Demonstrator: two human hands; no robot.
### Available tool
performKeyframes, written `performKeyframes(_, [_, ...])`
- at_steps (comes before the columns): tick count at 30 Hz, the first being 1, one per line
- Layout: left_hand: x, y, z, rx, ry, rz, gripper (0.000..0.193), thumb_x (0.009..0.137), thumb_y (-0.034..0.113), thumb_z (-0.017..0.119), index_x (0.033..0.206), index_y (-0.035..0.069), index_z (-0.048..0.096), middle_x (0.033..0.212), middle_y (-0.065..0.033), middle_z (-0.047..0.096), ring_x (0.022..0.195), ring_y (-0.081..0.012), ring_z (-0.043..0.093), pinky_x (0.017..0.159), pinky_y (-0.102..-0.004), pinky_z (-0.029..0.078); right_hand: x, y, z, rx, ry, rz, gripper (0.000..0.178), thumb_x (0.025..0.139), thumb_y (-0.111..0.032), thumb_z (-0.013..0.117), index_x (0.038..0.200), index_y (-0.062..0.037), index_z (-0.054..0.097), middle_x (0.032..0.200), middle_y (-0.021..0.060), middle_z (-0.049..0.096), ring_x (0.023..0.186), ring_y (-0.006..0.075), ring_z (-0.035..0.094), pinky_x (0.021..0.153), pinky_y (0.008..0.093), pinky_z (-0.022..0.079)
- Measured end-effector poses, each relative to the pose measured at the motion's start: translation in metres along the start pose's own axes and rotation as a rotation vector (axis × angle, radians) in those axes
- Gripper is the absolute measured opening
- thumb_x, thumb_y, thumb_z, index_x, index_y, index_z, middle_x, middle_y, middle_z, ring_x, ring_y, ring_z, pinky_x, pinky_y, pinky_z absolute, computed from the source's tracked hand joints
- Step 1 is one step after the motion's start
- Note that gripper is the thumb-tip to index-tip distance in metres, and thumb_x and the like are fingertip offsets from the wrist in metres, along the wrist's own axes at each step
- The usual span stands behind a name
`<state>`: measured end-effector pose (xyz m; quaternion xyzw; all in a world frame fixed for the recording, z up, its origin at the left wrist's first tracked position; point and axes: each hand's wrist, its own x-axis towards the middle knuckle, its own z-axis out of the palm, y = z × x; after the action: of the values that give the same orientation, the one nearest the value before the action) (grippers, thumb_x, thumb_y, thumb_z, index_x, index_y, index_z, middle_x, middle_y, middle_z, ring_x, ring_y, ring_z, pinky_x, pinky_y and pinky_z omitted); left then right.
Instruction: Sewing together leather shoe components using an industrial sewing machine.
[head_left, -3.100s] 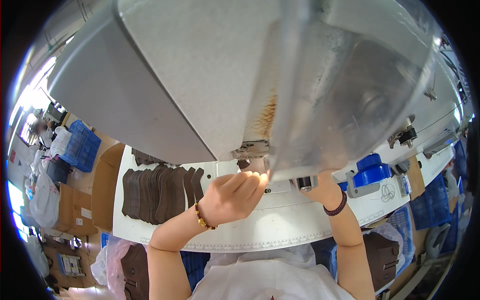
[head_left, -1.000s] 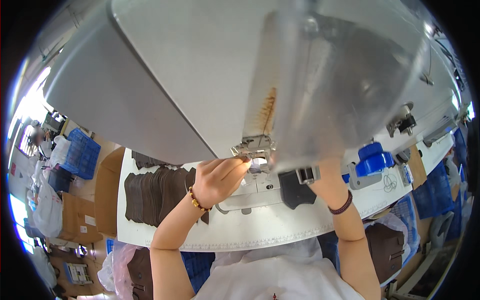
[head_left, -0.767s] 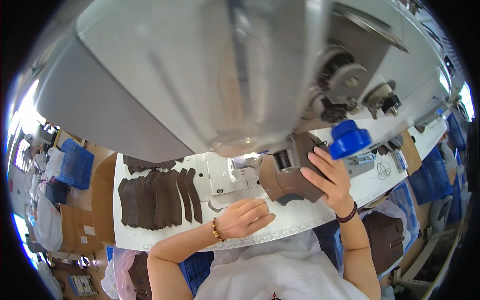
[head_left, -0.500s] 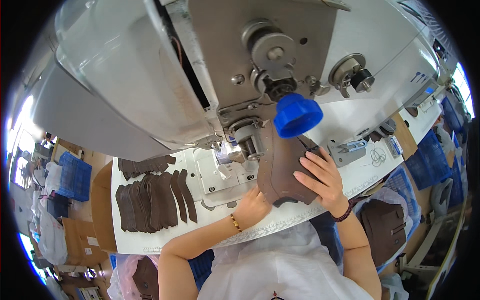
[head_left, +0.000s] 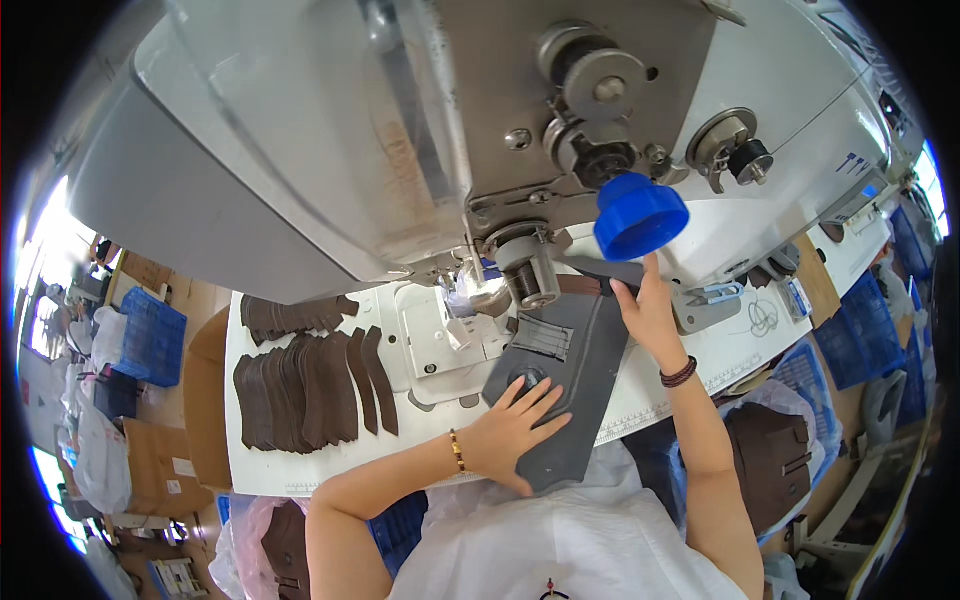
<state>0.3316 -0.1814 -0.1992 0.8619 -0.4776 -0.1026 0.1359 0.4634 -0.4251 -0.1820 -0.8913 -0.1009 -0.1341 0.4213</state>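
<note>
A leather panel [head_left: 590,400] lies at the front edge of the sewing machine's table, its dark grey side up and a brown strip along its far end. Stitched lines and a round raised patch show on it. My left hand [head_left: 512,432] rests flat on the panel with fingers spread. My right hand [head_left: 648,312] pinches the panel's far right corner, beside a dark flap that sticks out there; the fingertips are partly hidden. The sewing machine [head_left: 480,130] hangs over the work, with a blue cap [head_left: 640,215] on its front.
Rows of brown leather strips [head_left: 300,395] lie on the white table [head_left: 280,475] at left. At right are a blue-handled tool [head_left: 715,293] and loose thread [head_left: 763,318]. Brown panels [head_left: 770,465] fill a lined basket beside the table. Blue crates [head_left: 155,340] and a cardboard box [head_left: 160,465] stand left.
The panel has turned over from brown side to grey side and come nearer to me. My left hand has opened flat onto it; my right hand has moved up to its far corner.
</note>
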Motion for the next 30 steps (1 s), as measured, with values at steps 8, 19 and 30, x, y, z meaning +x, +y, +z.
performKeyframes(8, [-0.013, -0.013, -0.004, -0.182, 0.517, 0.054, 0.031, 0.081, 0.015, 0.07, 0.109, 0.004, 0.063, 0.11, -0.0149, 0.066, 0.104, -0.0288, 0.063, 0.084, -0.0368, 0.05, -0.032, -0.033, -0.015, -0.235, 0.246, -0.424, 0.093, 0.086, -0.021, 0.068, 0.148, 0.0077, 0.005, 0.154, 0.0287, 0.01, 0.142, 0.0443, 0.013, 0.115, 0.049, 0.012])
performKeyframes(19, [0.017, -0.011, -0.047, -1.011, 0.906, -0.59, 0.036, 0.101, 0.025, 0.046, 0.08, -0.002, 0.058, 0.065, -0.0108, 0.057, 0.061, -0.0118, 0.05, 0.059, -0.0318, 0.044, -0.012, -0.104, 0.005, -0.083, 0.142, -0.51, 0.028, 0.091, -0.018, 0.063, 0.118, -0.0096, 0.065, 0.085, 0.0119, 0.061, 0.071, 0.0261, 0.06, 0.06, 0.0312, 0.046])
performKeyframes(30, [-0.115, -0.114, -0.003, -0.062, 0.666, -1.222, 0.018, 0.076, 0.013, 0.07, 0.084, 0.002, 0.06, 0.087, -0.0171, 0.062, 0.084, -0.0345, 0.059, 0.076, -0.044, 0.048, 0.01, -0.109, 0.01, -0.054, -0.015, -0.35, 0.02, 0.083, -0.021, 0.073, 0.088, -0.0019, 0.068, 0.071, 0.0101, 0.065, 0.058, 0.0221, 0.058, 0.058, 0.0333, 0.048])
